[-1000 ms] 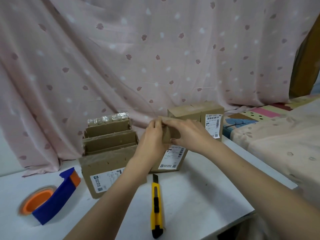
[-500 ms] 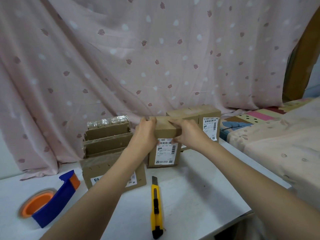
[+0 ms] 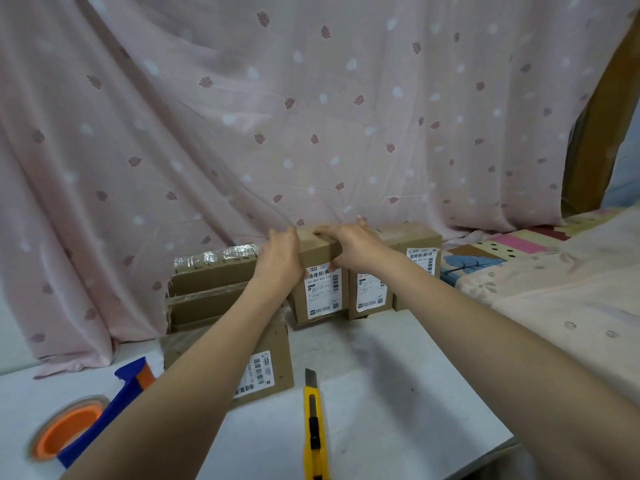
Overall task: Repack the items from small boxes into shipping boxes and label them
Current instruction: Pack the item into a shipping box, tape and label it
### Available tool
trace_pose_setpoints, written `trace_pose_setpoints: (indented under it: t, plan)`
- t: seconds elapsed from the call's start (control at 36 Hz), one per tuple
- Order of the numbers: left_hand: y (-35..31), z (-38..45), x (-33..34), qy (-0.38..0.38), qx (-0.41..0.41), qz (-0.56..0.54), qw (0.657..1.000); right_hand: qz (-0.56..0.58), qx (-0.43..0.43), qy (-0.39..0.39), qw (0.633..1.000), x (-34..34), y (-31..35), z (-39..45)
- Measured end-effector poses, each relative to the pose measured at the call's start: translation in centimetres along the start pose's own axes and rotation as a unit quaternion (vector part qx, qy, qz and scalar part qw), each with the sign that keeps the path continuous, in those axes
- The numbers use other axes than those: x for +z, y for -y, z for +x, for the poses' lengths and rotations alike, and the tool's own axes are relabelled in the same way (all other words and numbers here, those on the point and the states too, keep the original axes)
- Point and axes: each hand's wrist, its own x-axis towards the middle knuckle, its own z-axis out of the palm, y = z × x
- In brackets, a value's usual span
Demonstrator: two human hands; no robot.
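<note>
A small cardboard box with a white barcode label on its front stands upright at the back of the white table. My left hand grips its upper left side. My right hand holds its top right corner, fingers over the top and thumb on the front. It stands close beside two more labelled small boxes on the right. To the left is a larger shipping box with its flaps up, partly hidden by my left forearm.
A yellow utility knife lies near the table's front edge between my forearms. A blue tape dispenser with an orange roll sits at the front left. A pink patterned curtain hangs right behind the boxes. A bed borders the table's right side.
Both hands turned the small box upright and moved it toward the back, beside the other small boxes. The view has tilted upward.
</note>
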Motion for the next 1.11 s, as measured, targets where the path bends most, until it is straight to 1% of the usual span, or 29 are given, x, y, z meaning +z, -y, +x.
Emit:
trace_pose_setpoints:
  t: [0.08,0.31,0.39,0.44,0.53,0.61,0.72,0.83,0.94,1.03,1.11]
  plan:
    - [0.0,0.8,0.6,0.012,-0.011,-0.004,1.0,0.002,0.003,0.017,1.0,1.0,-0.7,1.0]
    - [0.6,2.2,3.4,0.042,-0.03,0.015,0.999,-0.004,0.008,0.03,1.0,3.4,-2.3,1.6]
    - [1.0,2.5,3.9,0.045,-0.03,0.014,0.998,0.015,0.006,0.024,1.0,3.6,-3.1,1.6]
    - [1.2,2.7,4.0,0.047,-0.023,0.015,0.999,-0.001,0.008,0.019,1.0,3.4,-3.9,1.6]
    - [1.2,3.0,4.1,0.055,-0.022,0.015,0.998,-0.052,0.048,0.044,0.996,2.8,-5.2,1.4]
    - [0.9,3.3,4.1,0.059,-0.014,0.014,0.998,-0.075,0.085,0.069,0.991,2.9,-6.5,1.2]
    - [0.6,3.5,4.4,0.077,-0.003,0.032,0.997,-0.107,0.108,0.057,0.987,3.2,-7.3,1.1]
    - [0.4,3.8,4.8,0.05,0.039,0.068,0.996,-0.116,0.149,0.046,0.981,2.7,-8.3,1.1]
    - [-0.6,4.3,5.3,0.042,0.068,0.056,0.995,-0.1,0.186,0.039,0.977,2.1,-10.2,0.6]
    - [-1.2,4.3,5.8,0.02,0.085,0.067,0.994,-0.093,0.19,0.048,0.976,2.1,-10.8,0.1]
    - [-1.4,4.4,6.2,-0.002,0.093,0.093,0.991,-0.107,0.172,0.039,0.979,2.3,-11.1,0.4]
